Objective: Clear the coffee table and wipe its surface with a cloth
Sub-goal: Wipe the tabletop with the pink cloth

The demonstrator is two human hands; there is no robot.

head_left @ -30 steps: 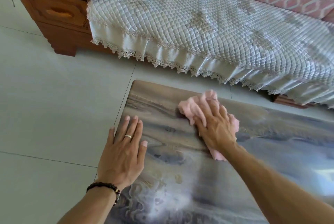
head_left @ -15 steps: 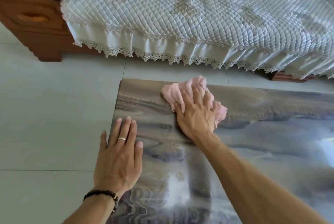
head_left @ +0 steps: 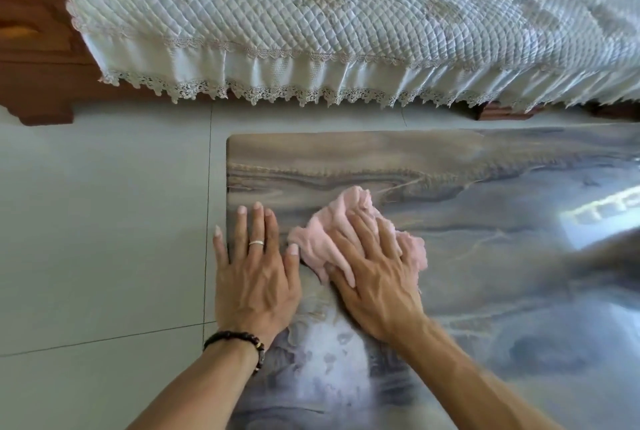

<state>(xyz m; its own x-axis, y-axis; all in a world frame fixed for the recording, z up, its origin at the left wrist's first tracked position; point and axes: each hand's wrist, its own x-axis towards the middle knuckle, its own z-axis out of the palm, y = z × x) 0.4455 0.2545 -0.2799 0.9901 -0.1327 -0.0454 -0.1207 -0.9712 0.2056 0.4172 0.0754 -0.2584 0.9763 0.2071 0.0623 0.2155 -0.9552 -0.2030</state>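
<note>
The coffee table has a glossy marbled grey-and-brown top with nothing standing on it. A crumpled pink cloth lies near its left end. My right hand presses down on the cloth, fingers spread over it and gripping its folds. My left hand lies flat on the table's left edge, fingers apart, holding nothing; its thumb touches the cloth. It wears a ring and a dark bead bracelet.
A sofa with a white quilted, lace-trimmed cover runs along the far side, close to the table. Its wooden arm stands at the upper left. Pale floor tiles lie left of the table.
My right hand has pulled the pink cloth back from the far edge toward me and the left hand. The view has tipped down and to the right.
</note>
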